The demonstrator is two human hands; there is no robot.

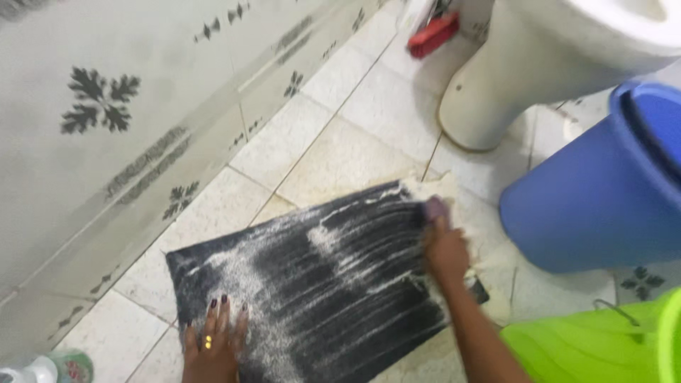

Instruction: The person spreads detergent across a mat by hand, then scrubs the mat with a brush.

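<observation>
A black mat point(333, 284) lies flat on the tiled floor, streaked with white soap foam. My left hand point(213, 340), with a ring and dark nails, presses flat on the mat's near left corner with its fingers spread. My right hand point(445, 248) is closed on a small purple scrubbing brush point(435, 208) at the mat's far right edge.
A blue bucket point(603, 191) stands right of the mat, a green bucket point(603, 344) nearer at the bottom right. A white toilet base point(496, 85) is behind, with a red brush point(433, 35) beside it. A patterned tiled wall point(106, 128) runs along the left. A bottle point(57, 369) sits bottom left.
</observation>
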